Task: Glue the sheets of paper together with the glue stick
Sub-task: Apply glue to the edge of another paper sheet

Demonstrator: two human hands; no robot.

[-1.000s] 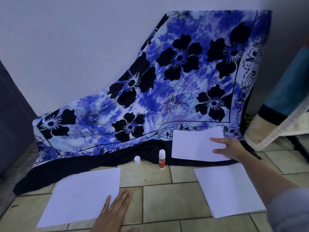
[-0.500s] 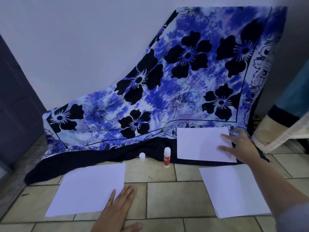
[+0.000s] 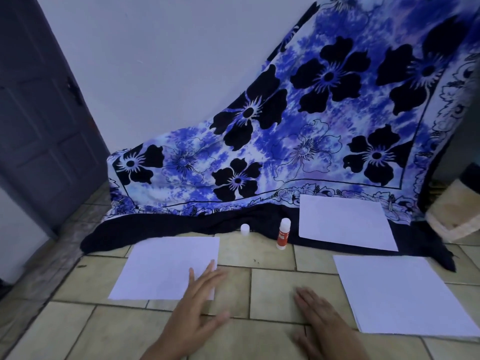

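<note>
From the head view, the left hand (image 3: 197, 307) lies flat, fingers spread, its fingertips on the left sheet (image 3: 166, 266). The right hand (image 3: 319, 318) rests flat on the floor (image 3: 272, 289), fingers straight, holding nothing. There are three sheets in all, the other two being the right sheet (image 3: 405, 292) and the far sheet (image 3: 342, 222), which lies on the cloth (image 3: 311, 152). One glue stick (image 3: 283, 233) stands upright at the cloth's edge, with one cap (image 3: 245, 229) near it.

**Two bare hands in shot**

Here's the left hand (image 3: 193, 307), bare from fingertips to wrist, with a bare forearm running off the bottom edge. The right hand (image 3: 322, 320) is bare too, its wrist and forearm uncovered as far as the frame shows. The fingers look long and slim. The nails seem short, though blur on both hands makes that hard to call.
</note>
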